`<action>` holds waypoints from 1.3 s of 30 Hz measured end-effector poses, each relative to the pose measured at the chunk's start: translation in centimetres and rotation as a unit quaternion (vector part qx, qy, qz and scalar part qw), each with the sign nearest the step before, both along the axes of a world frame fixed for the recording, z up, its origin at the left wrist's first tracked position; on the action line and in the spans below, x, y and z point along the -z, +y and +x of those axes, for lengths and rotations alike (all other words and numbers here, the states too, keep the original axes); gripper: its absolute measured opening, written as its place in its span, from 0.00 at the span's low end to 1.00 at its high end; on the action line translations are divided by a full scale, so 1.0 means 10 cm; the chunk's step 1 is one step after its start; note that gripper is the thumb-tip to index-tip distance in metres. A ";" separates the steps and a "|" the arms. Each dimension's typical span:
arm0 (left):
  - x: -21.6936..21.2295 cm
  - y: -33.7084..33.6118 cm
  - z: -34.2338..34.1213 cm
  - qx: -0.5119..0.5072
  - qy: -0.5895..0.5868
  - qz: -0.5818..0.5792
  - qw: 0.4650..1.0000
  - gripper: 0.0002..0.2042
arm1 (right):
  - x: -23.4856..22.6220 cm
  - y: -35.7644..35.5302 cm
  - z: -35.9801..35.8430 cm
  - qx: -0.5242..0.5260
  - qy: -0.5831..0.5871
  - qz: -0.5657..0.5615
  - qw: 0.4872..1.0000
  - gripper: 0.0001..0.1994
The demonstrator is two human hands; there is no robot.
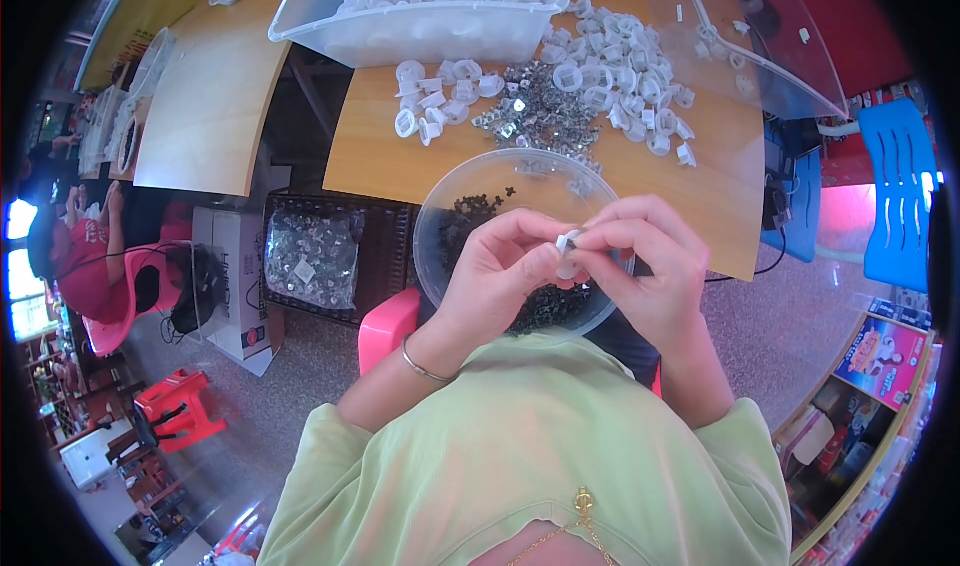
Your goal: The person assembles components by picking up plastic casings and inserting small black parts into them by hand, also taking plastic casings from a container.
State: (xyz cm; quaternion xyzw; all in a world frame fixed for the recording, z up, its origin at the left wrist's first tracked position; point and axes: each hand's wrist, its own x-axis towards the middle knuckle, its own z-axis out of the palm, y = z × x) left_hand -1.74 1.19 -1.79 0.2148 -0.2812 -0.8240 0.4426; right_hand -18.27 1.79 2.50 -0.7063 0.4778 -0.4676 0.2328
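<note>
Above a round clear plastic tub (432, 228), my two hands meet over a small white plastic part (567, 246). My left hand (508, 261) pinches it between thumb and fingers. From the other side, my right hand (645, 256) has its fingertips closed at the top of the same part; whether a smaller piece sits in them is hidden. Small black cross-shaped pieces (480, 206) lie in the tub, and more dark pieces show below my hands. On the table beyond are a heap of small shiny metal pieces (540, 111) and a pile of white plastic parts (625, 76).
A translucent bin (420, 38) full of white parts stands at the table's (370, 146) far side. A clear-walled container (790, 61) sits at the right corner. Left of me, a bag of metal pieces (312, 261) rests on a dark crate (385, 251). A person (90, 256) sits at the far left.
</note>
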 end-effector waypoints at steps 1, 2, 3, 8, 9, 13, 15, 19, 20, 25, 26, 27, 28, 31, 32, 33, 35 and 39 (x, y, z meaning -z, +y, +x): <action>0.00 0.00 0.00 0.000 0.000 0.000 1.000 0.11 | 0.01 0.00 0.01 0.000 0.000 0.000 1.000 0.08; 0.01 0.00 0.00 0.001 0.003 0.002 1.000 0.11 | 0.02 0.01 0.02 0.003 -0.012 0.004 1.000 0.08; 0.01 0.00 0.00 0.003 0.006 0.003 1.000 0.11 | 0.02 0.01 0.02 0.006 -0.023 0.008 1.000 0.08; 0.00 0.00 -0.01 0.006 0.007 0.002 1.000 0.12 | 0.04 0.03 0.02 0.015 -0.039 0.014 0.999 0.07; 0.00 0.00 -0.01 0.011 0.008 0.005 1.000 0.12 | 0.05 0.03 0.02 0.021 -0.048 0.024 0.998 0.07; 0.00 -0.01 -0.01 0.018 0.010 0.011 1.000 0.12 | 0.09 0.04 0.03 0.030 -0.051 0.031 0.998 0.07; 0.00 -0.01 -0.01 0.021 0.013 0.027 0.999 0.12 | 0.11 0.04 0.03 0.029 -0.057 0.034 0.997 0.07; 0.00 -0.01 -0.02 0.020 0.001 0.042 0.999 0.12 | 0.10 0.04 0.05 0.035 -0.045 0.033 0.998 0.07; 0.01 -0.02 -0.02 0.023 0.001 0.043 0.999 0.12 | 0.10 0.05 0.05 0.037 -0.027 0.024 0.999 0.07; 0.01 -0.01 0.00 0.028 -0.001 0.043 0.999 0.12 | 0.08 0.07 0.06 0.044 0.012 -0.007 0.999 0.07; 0.01 -0.01 -0.01 0.026 -0.015 0.038 0.999 0.13 | 0.07 0.07 0.06 0.044 0.032 -0.006 0.999 0.07; 0.00 0.00 -0.01 0.024 -0.029 0.034 0.999 0.13 | 0.06 0.08 0.05 0.044 0.051 -0.005 0.998 0.08; 0.01 0.00 -0.01 0.025 -0.029 0.034 0.999 0.13 | 0.05 0.08 0.04 0.044 0.051 -0.005 0.998 0.08; 0.03 0.01 0.00 0.026 -0.022 0.038 0.999 0.13 | 0.05 0.07 0.01 0.022 0.007 0.046 0.999 0.07; 0.03 0.00 0.00 0.033 -0.004 0.046 0.998 0.13 | 0.07 0.06 -0.01 0.012 -0.038 0.078 0.996 0.07; 0.02 0.00 -0.01 0.040 0.015 0.055 0.998 0.13 | 0.10 0.06 -0.02 0.001 -0.082 0.110 0.991 0.07; -0.02 0.01 -0.05 0.024 -0.004 0.052 0.998 0.13 | 0.15 0.08 0.04 0.033 -0.149 0.133 0.979 0.08; -0.05 0.01 -0.06 0.003 -0.037 0.016 0.999 0.13 | 0.20 0.10 0.03 0.063 -0.162 0.112 0.978 0.11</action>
